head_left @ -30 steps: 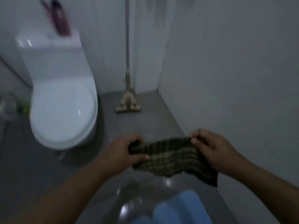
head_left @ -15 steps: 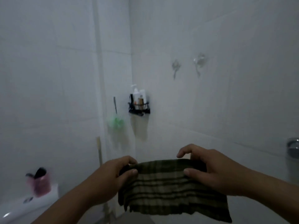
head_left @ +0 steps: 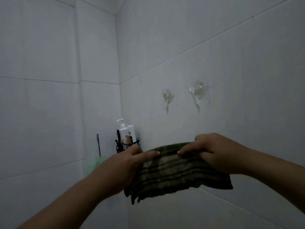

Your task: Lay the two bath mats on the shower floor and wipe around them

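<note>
A dark green checked cloth (head_left: 173,176) hangs in the air in front of the white tiled wall, held by its top edge. My left hand (head_left: 130,160) pinches the top edge on the left side. My right hand (head_left: 209,152) pinches it on the right side, and the two thumbs sit close together. The cloth droops below both hands. No bath mat and no floor are in view.
Two clear stick-on hooks (head_left: 197,95) sit on the right wall above the cloth. In the corner a black wire caddy (head_left: 126,144) holds white bottles. A thin dark hook with something green (head_left: 97,161) under it hangs on the left wall.
The view has swung up from the floor and toilet to the tiled walls. Both hands have kept hold of the cloth and raised it, and the hands have come closer together.
</note>
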